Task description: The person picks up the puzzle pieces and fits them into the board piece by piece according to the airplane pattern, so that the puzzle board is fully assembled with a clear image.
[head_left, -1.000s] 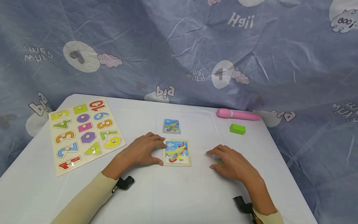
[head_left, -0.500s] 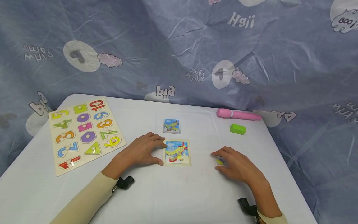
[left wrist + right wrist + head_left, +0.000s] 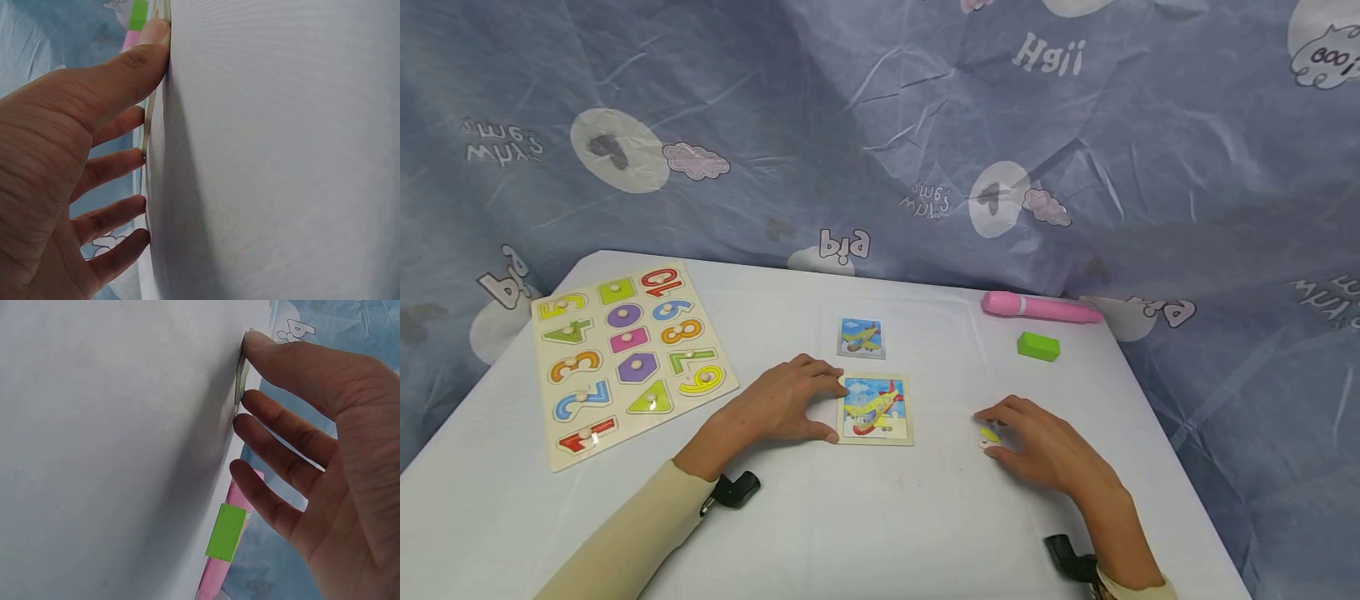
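A small framed jigsaw puzzle (image 3: pixel 874 408) with a yellow airplane lies at the middle of the white table in the head view. My left hand (image 3: pixel 782 404) rests at its left edge, thumb by the near corner and forefinger by the far one. In the left wrist view, that hand's thumb (image 3: pixel 156 34) touches the frame edge. To the right lies a loose puzzle piece (image 3: pixel 989 436), white with yellow, partly covered by my right hand (image 3: pixel 1045 446). Thumb and forefinger stand around the piece; in the right wrist view they are at the thin piece's (image 3: pixel 240 378) two ends.
A small airplane picture card (image 3: pixel 861 337) lies just beyond the puzzle. On the left is a wooden number and shape board (image 3: pixel 625 358). A green block (image 3: pixel 1038 346) and a pink marker-shaped object (image 3: pixel 1041 307) lie at the far right, before a printed blue-grey cloth (image 3: pixel 880 125).
My right hand has shifted to the right and slightly nearer, uncovering more of the loose puzzle piece, which stays in about the same place. My left hand has not moved.
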Motion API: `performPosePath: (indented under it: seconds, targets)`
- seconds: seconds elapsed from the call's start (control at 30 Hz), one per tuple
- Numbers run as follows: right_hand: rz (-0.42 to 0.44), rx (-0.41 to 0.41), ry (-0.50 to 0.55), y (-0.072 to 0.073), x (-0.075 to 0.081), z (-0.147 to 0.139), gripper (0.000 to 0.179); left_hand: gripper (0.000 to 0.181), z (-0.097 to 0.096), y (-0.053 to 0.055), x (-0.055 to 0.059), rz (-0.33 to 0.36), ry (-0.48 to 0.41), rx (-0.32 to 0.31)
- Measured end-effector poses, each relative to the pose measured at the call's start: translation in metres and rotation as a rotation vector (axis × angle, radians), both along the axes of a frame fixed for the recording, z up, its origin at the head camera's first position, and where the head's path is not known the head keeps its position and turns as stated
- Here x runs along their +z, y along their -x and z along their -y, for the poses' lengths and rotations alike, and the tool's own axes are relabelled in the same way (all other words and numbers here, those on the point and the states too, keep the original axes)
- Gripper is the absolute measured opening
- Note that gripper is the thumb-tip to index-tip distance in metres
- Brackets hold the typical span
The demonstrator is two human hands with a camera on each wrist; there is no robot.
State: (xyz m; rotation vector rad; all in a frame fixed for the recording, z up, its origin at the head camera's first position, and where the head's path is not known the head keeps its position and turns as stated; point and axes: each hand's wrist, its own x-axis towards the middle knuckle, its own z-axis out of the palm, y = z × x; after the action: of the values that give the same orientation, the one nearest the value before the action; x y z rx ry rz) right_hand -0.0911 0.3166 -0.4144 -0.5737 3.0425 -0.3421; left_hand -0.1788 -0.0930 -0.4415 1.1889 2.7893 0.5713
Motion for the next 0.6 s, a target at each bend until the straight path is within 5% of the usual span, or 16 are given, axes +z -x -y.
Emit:
performPosePath:
  seconds: [0.6]
  targets:
    - [-0.014, 0.013, 0.029, -0.0008, -0.0035, -0.0027, 0.038, 0.069, 0.0000, -0.0008, 0.0010, 0.007, 0.007, 0.004]
